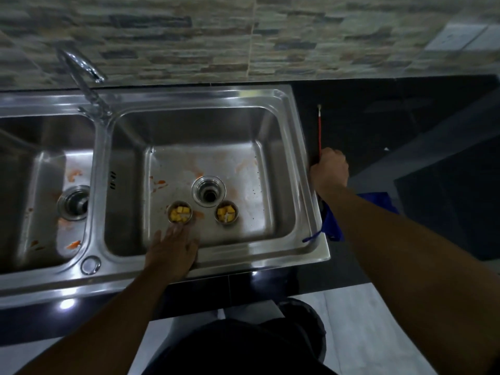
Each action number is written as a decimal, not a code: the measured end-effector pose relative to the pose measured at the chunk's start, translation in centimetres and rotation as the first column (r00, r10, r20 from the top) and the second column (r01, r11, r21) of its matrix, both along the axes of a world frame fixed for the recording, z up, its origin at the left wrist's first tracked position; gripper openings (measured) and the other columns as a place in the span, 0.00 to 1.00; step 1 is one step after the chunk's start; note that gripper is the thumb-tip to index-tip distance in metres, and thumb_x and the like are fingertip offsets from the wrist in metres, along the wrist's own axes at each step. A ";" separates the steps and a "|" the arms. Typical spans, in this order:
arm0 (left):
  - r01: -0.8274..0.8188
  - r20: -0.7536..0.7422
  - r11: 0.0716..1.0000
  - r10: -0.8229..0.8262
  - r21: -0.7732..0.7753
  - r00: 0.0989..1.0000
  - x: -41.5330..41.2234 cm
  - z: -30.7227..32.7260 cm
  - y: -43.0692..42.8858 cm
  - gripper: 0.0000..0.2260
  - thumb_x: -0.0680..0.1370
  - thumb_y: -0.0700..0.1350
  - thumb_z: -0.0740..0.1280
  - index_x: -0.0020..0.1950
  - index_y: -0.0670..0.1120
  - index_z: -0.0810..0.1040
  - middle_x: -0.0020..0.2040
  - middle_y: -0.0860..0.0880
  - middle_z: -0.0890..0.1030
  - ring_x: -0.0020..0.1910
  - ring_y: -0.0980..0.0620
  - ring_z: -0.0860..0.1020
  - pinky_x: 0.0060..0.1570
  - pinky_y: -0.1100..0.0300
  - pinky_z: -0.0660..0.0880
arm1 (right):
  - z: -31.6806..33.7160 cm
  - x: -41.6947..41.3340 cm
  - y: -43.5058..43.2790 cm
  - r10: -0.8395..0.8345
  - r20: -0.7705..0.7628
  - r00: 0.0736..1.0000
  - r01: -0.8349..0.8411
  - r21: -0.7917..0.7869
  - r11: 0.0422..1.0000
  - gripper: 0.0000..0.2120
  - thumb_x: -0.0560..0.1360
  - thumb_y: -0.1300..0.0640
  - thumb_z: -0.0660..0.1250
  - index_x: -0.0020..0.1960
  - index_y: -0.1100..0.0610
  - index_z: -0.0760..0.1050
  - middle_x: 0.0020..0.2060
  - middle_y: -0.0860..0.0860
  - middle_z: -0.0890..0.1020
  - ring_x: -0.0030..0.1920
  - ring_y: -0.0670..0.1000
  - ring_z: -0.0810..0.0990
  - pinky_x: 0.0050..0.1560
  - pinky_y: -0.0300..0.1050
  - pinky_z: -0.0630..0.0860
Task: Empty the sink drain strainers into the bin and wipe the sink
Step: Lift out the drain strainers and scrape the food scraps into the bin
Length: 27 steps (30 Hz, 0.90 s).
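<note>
Reaching into the sink (300,158), the left hand (173,249) has its fingers spread and nearly straight, the tips at the near edge of the left strainer (179,214), which stands just near-left of the open drain (208,191); whether they touch it I cannot tell. The right hand (330,171) is well to the right of the drain, beyond the sink rim, curled round the lower end of a thin red stick (319,128). The right strainer (226,211) stands just near-right of the drain; both strainers hold yellow pieces. A blue cloth (332,226) lies at the rim right of the drain, under the right forearm
</note>
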<state>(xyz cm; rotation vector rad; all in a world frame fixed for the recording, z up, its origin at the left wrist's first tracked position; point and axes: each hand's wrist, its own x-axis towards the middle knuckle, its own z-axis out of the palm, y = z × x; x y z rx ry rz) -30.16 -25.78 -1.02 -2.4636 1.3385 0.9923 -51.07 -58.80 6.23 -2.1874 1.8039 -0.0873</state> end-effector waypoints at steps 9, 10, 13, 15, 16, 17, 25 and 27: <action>-0.355 -0.354 0.895 0.250 -0.271 0.901 -1.1 3.3 -2.4 0.18 0.85 0.55 0.57 0.73 0.55 0.72 0.68 0.47 0.79 0.66 0.46 0.77 0.65 0.53 0.72 | 0.8 -1.4 -1.0 -0.034 0.228 0.973 -0.011 0.195 0.981 0.02 0.73 0.62 0.74 0.44 0.57 0.82 0.40 0.52 0.84 0.36 0.46 0.82 0.36 0.35 0.80; -0.338 -0.334 0.873 0.220 -0.352 0.916 -1.2 3.8 -3.2 0.17 0.84 0.54 0.57 0.71 0.54 0.74 0.64 0.48 0.81 0.63 0.47 0.79 0.61 0.55 0.74 | 1.1 -1.2 -0.7 0.001 0.270 0.963 -0.057 0.197 0.979 0.03 0.73 0.61 0.74 0.46 0.56 0.82 0.39 0.50 0.83 0.36 0.44 0.82 0.35 0.31 0.77; -0.216 -0.202 0.786 0.118 -0.580 0.972 -1.0 5.5 -6.4 0.15 0.83 0.50 0.60 0.70 0.54 0.73 0.65 0.48 0.81 0.61 0.47 0.80 0.59 0.51 0.77 | 2.2 -0.1 0.9 0.133 0.329 0.935 -0.206 0.198 0.958 0.05 0.75 0.59 0.74 0.51 0.53 0.83 0.40 0.44 0.82 0.37 0.40 0.81 0.32 0.23 0.72; -0.098 -0.104 0.732 0.038 -0.674 0.994 -0.6 6.9 -8.2 0.20 0.82 0.48 0.60 0.75 0.55 0.67 0.76 0.52 0.70 0.66 0.50 0.76 0.64 0.51 0.74 | 2.5 0.8 2.3 0.259 0.361 0.896 -0.318 0.116 0.941 0.06 0.75 0.60 0.73 0.52 0.55 0.85 0.42 0.48 0.84 0.40 0.44 0.83 0.41 0.25 0.75; -0.002 -0.032 0.722 -0.028 -0.692 0.999 -0.3 7.7 -8.8 0.23 0.82 0.47 0.59 0.78 0.55 0.64 0.80 0.54 0.64 0.62 0.53 0.77 0.61 0.53 0.75 | 2.5 1.2 3.1 0.315 0.375 0.872 -0.366 0.072 0.928 0.06 0.75 0.61 0.74 0.52 0.57 0.86 0.44 0.52 0.85 0.42 0.48 0.83 0.46 0.31 0.78; 0.112 0.056 0.718 -0.101 -0.687 0.993 0.0 8.3 -9.2 0.25 0.82 0.47 0.58 0.80 0.54 0.60 0.82 0.55 0.59 0.54 0.55 0.79 0.55 0.56 0.76 | 2.6 1.6 4.0 0.353 0.387 0.852 -0.399 0.044 0.916 0.06 0.75 0.61 0.75 0.52 0.58 0.86 0.45 0.54 0.85 0.43 0.50 0.84 0.51 0.37 0.80; 0.295 0.319 0.834 -0.152 -0.466 0.935 4.2 10.4 -8.9 0.32 0.82 0.40 0.62 0.82 0.54 0.51 0.83 0.56 0.53 0.49 0.51 0.83 0.42 0.56 0.79 | 3.8 5.3 10.2 0.180 0.638 0.749 -0.424 0.253 0.870 0.11 0.73 0.62 0.76 0.55 0.58 0.84 0.47 0.53 0.87 0.46 0.46 0.86 0.51 0.39 0.83; 0.284 0.332 0.827 -0.126 -0.485 0.935 5.4 10.2 -8.0 0.28 0.83 0.40 0.61 0.81 0.54 0.57 0.81 0.55 0.60 0.63 0.50 0.80 0.51 0.55 0.80 | 4.4 5.9 11.3 0.107 0.711 0.695 -0.432 0.294 0.853 0.11 0.73 0.65 0.75 0.56 0.60 0.84 0.44 0.55 0.87 0.43 0.48 0.87 0.44 0.39 0.84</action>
